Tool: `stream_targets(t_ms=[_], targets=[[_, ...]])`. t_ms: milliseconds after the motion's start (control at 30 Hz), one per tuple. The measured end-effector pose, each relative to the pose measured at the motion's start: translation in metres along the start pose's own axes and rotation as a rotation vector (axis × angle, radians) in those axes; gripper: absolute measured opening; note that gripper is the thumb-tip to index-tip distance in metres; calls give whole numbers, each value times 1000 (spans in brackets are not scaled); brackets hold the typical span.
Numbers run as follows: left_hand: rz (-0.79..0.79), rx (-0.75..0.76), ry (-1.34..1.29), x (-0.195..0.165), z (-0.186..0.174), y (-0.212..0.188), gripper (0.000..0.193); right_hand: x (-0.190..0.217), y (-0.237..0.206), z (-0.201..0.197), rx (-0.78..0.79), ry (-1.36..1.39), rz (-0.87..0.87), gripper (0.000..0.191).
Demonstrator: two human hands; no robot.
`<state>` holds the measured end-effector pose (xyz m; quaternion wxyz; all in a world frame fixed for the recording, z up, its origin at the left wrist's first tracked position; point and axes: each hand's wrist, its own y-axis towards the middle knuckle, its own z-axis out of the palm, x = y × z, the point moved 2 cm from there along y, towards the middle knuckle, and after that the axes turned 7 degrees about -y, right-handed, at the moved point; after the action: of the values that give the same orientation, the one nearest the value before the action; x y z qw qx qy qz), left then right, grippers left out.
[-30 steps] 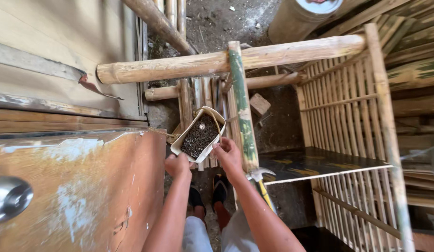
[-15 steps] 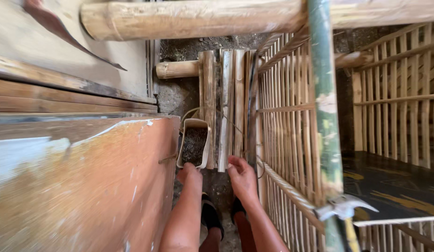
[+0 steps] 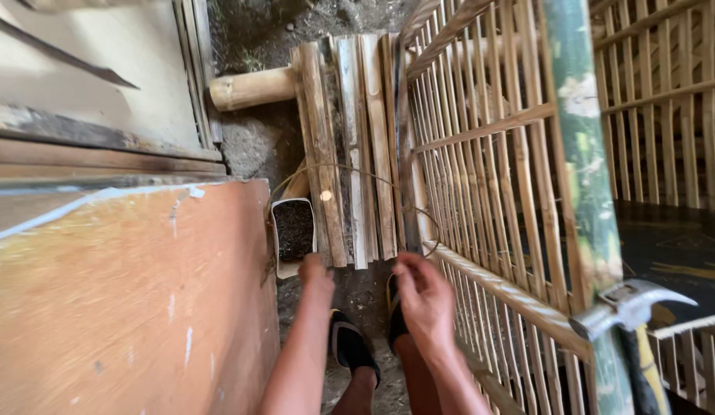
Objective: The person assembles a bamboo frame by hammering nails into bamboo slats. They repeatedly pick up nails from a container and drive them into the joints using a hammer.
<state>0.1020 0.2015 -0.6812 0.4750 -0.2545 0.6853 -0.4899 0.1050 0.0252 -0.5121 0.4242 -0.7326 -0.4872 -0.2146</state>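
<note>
Dirt floor workspace squeezed between an orange-brown board and a slatted bamboo cage. The white container of dark bits sits at 11 o'clock from the left hand, which hovers just by its near rim, fingers loosely curled on nothing; I'd grip that rim squarely so it stays level. Right hand is half-open and empty at 4 o'clock, near the split bamboo strips, hammer hooked on the green pole.

Bare forearms, no sleeves — black sandals underfoot
</note>
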Motion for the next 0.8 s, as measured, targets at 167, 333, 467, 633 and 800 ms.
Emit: stream_targets(t_ms=[167,333,467,633,800], targets=[[-30,477,52,28,52,-43,28,68,-72,-139,-707,-504,-291,31],[-116,601,81,68,88,-133,15,44,-61,-215,-443,-871,-25,51],[-109,684,181,66,99,-215,16,31,-50,-218,-374,-635,42,40],[-31,726,192,35,101,-277,23,76,-48,-199,-298,-556,70,32],[110,759,-104,-17,92,-267,47,96,-8,-138,-237,-376,-442,43]])
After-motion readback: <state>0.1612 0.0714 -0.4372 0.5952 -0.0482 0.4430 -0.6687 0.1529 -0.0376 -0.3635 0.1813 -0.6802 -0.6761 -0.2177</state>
